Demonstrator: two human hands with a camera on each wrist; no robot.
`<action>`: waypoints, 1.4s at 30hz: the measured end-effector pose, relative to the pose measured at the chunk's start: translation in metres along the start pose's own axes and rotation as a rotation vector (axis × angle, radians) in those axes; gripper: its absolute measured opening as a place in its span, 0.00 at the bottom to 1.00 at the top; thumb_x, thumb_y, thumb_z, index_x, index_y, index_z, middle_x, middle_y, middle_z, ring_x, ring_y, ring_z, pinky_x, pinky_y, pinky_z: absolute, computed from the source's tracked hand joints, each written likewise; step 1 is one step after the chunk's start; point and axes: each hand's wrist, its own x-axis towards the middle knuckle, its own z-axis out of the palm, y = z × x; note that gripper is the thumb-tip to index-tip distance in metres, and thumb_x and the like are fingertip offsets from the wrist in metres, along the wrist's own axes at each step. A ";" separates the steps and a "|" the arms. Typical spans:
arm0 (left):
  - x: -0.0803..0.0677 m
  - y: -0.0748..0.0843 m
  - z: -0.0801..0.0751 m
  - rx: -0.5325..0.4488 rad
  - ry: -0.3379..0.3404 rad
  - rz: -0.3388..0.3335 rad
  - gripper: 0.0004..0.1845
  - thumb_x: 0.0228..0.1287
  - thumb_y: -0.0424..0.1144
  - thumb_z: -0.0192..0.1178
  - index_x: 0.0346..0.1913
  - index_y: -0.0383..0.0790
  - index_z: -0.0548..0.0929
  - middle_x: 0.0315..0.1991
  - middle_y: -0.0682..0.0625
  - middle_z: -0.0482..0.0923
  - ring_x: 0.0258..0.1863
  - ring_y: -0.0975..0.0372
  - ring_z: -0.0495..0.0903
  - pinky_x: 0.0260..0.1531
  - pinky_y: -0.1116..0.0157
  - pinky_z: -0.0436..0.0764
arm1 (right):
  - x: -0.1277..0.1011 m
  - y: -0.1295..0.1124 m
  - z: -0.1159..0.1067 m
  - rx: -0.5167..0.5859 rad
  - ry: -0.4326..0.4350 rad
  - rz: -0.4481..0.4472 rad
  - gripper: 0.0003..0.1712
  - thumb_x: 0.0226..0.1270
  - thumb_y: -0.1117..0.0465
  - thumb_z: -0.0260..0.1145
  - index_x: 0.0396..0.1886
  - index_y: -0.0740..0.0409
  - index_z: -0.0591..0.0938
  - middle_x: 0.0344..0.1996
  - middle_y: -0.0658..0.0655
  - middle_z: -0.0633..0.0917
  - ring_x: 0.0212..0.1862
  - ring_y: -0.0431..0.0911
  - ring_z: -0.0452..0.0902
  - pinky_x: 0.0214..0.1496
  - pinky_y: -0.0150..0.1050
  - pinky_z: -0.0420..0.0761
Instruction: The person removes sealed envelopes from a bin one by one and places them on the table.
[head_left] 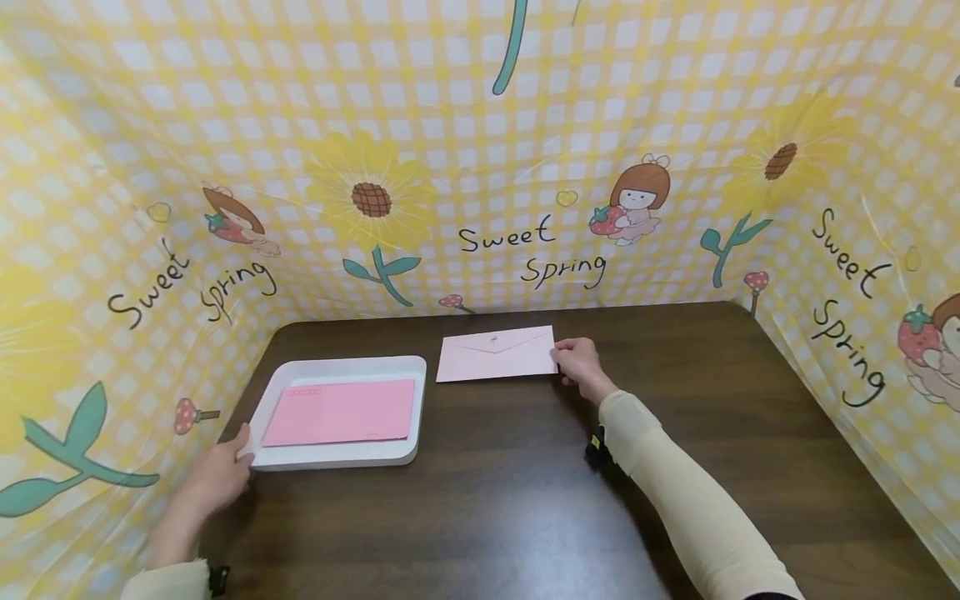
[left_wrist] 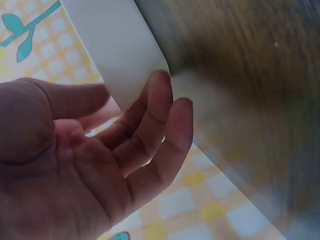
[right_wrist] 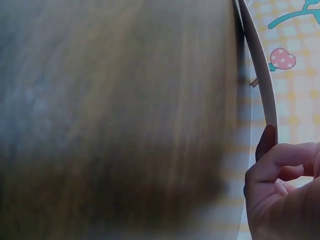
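1. Right hand (head_left: 579,360): fingers pinching right edge of pale pink envelope (head_left: 497,353), flat on counter (head_left: 510,500); thin, light, bendable; best held by edge.
2. Left hand (head_left: 217,475): fingers relaxed, touching corner of white tray (head_left: 337,457); rigid, probably light; pink card (head_left: 339,412) inside.

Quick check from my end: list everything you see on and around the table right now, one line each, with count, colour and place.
Pale pink paper envelope: one, pale pink, flap side up, on the table behind centre.
White rectangular plastic tray: one, white, on the table's left part.
Pink card sheet: one, brighter pink, lying flat inside the tray.
Dark brown wooden table: one, dark brown, under everything.
Yellow checked backdrop cloth: one, yellow and white with sunflowers and "Sweet Spring" lettering, behind and at both sides of the table.
Left hand: one, fingers at the tray's near left corner.
Right hand: one, cream sleeve, pinching the envelope's right edge.
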 end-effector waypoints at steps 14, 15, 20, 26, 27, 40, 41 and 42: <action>-0.001 -0.007 0.000 0.071 0.041 0.123 0.55 0.75 0.60 0.61 0.71 0.07 0.52 0.65 0.12 0.58 0.60 0.24 0.71 0.56 0.33 0.74 | 0.007 0.001 0.001 -0.040 -0.008 0.024 0.19 0.72 0.65 0.63 0.59 0.69 0.84 0.33 0.56 0.79 0.28 0.43 0.72 0.24 0.34 0.76; -0.002 -0.007 0.000 0.068 0.035 0.119 0.55 0.75 0.60 0.61 0.71 0.07 0.52 0.65 0.12 0.58 0.61 0.24 0.71 0.56 0.32 0.74 | 0.006 0.001 0.001 -0.041 -0.012 0.026 0.20 0.71 0.65 0.64 0.59 0.69 0.84 0.31 0.56 0.79 0.27 0.43 0.72 0.24 0.34 0.77; -0.005 -0.006 0.002 0.056 0.037 0.121 0.56 0.75 0.60 0.62 0.71 0.06 0.51 0.65 0.11 0.57 0.61 0.23 0.70 0.56 0.32 0.74 | 0.005 -0.001 0.003 -0.056 -0.015 0.034 0.20 0.68 0.65 0.67 0.57 0.68 0.85 0.28 0.53 0.78 0.24 0.44 0.71 0.23 0.35 0.77; -0.004 -0.004 0.002 0.059 0.075 0.143 0.55 0.75 0.58 0.63 0.70 0.06 0.53 0.64 0.11 0.58 0.59 0.24 0.72 0.54 0.34 0.76 | 0.006 -0.002 0.005 -0.149 0.003 -0.001 0.20 0.65 0.65 0.68 0.56 0.68 0.85 0.41 0.62 0.84 0.23 0.46 0.72 0.22 0.35 0.76; -0.004 -0.004 0.002 0.059 0.077 0.140 0.55 0.74 0.58 0.63 0.70 0.06 0.53 0.64 0.12 0.58 0.59 0.24 0.72 0.54 0.34 0.76 | 0.006 -0.003 0.005 -0.162 0.006 0.000 0.20 0.65 0.65 0.68 0.56 0.68 0.85 0.44 0.64 0.84 0.23 0.46 0.72 0.22 0.35 0.76; -0.002 -0.003 0.003 0.065 0.099 0.128 0.55 0.74 0.59 0.64 0.71 0.07 0.53 0.64 0.12 0.59 0.59 0.24 0.72 0.55 0.33 0.75 | 0.004 -0.002 0.002 -0.185 0.004 -0.041 0.22 0.67 0.65 0.65 0.59 0.68 0.84 0.52 0.67 0.85 0.21 0.45 0.72 0.21 0.35 0.76; -0.002 -0.003 0.004 0.061 0.097 0.122 0.55 0.74 0.59 0.64 0.71 0.07 0.53 0.64 0.12 0.59 0.60 0.24 0.72 0.55 0.33 0.75 | 0.004 -0.002 0.002 -0.178 0.004 -0.039 0.23 0.67 0.65 0.65 0.60 0.68 0.84 0.53 0.67 0.85 0.21 0.45 0.72 0.21 0.35 0.76; -0.001 -0.003 0.004 0.058 0.094 0.115 0.55 0.74 0.60 0.63 0.71 0.08 0.53 0.64 0.12 0.59 0.60 0.24 0.71 0.56 0.33 0.75 | 0.003 -0.001 0.001 -0.172 0.003 -0.040 0.23 0.67 0.65 0.65 0.61 0.68 0.83 0.54 0.67 0.85 0.21 0.45 0.73 0.21 0.34 0.76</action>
